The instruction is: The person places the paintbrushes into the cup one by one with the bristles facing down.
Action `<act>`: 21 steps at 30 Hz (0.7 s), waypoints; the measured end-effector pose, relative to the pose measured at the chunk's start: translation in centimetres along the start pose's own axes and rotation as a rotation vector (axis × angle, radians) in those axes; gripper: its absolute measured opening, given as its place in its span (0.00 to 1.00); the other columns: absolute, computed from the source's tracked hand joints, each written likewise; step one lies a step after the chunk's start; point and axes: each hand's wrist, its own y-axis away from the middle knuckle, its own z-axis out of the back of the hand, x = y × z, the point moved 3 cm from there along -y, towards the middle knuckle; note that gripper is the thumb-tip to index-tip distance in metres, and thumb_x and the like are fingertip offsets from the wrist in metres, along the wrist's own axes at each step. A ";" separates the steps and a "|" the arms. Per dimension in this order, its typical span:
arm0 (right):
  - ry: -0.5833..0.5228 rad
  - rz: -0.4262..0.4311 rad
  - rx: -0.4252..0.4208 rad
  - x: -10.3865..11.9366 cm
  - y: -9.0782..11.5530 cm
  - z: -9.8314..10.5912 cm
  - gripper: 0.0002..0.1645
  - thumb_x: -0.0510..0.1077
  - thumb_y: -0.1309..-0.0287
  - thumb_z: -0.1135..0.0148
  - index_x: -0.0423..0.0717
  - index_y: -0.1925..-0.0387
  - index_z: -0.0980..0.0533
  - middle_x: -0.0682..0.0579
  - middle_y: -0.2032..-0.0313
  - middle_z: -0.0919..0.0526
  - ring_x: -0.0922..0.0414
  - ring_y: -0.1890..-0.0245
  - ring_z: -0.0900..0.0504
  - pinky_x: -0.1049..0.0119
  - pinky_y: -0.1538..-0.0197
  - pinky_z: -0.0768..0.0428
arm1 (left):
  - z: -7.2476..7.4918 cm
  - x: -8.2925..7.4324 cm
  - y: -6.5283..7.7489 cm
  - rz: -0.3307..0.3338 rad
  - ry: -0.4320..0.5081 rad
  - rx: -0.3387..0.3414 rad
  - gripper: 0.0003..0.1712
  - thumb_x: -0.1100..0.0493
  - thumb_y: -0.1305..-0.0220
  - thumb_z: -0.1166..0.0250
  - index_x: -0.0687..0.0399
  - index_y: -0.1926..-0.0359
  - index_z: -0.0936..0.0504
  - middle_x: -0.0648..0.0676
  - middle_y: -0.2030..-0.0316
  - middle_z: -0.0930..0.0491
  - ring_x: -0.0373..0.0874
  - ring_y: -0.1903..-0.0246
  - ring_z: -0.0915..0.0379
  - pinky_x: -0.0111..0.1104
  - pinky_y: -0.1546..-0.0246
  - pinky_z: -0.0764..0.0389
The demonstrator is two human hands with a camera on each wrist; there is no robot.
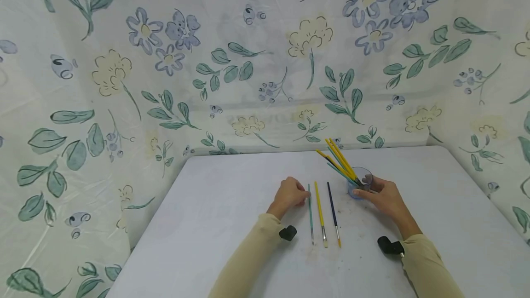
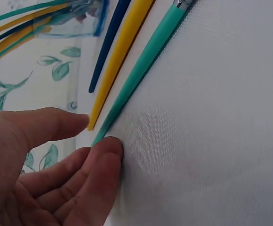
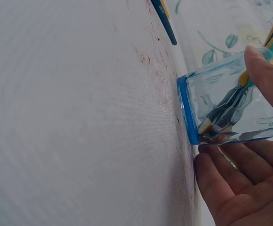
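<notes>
Three paintbrushes lie side by side on the white table: a teal paintbrush, a yellow paintbrush and a dark blue paintbrush, bristles toward me. At the teal handle's far end is my left hand. In the left wrist view its fingertips overlap that end, while the thumb stands apart beside the yellow handle's tip. My right hand holds a clear, blue-based glass between thumb and fingers. Several yellow, teal and dark blue paintbrushes lean leftward out of it, bristles down inside.
Floral-patterned cloth rises behind the white table and along its sides. Small brownish specks mark the tabletop near the brushes. Black wrist devices sit at both sleeves.
</notes>
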 end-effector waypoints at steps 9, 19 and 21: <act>0.005 0.012 -0.002 0.0 0.0 -0.1 0.54 0.65 0.44 0.26 0.36 0.28 0.32 0.32 0.32 0.25 0.32 0.28 0.31 0.35 0.28 0.31 | -0.7 -1.1 0.6 0.045 -0.143 0.096 0.12 0.58 0.38 0.27 0.61 0.72 0.18 0.53 0.83 0.19 0.42 0.82 0.24 0.28 0.79 0.28; -0.001 -0.013 -0.005 0.1 -0.1 -0.1 0.52 0.64 0.44 0.26 0.37 0.29 0.31 0.32 0.32 0.25 0.33 0.28 0.31 0.35 0.27 0.32 | -1.1 -1.8 0.5 0.090 -0.195 0.121 0.14 0.58 0.41 0.25 0.59 0.73 0.22 0.51 0.86 0.23 0.41 0.86 0.28 0.27 0.84 0.29; 0.000 -0.016 -0.005 0.0 0.0 -0.1 0.52 0.64 0.44 0.26 0.37 0.28 0.31 0.32 0.33 0.25 0.33 0.28 0.31 0.35 0.27 0.31 | -1.3 -2.0 0.5 0.091 -0.215 0.118 0.14 0.58 0.42 0.24 0.59 0.71 0.22 0.52 0.85 0.23 0.41 0.86 0.28 0.27 0.85 0.29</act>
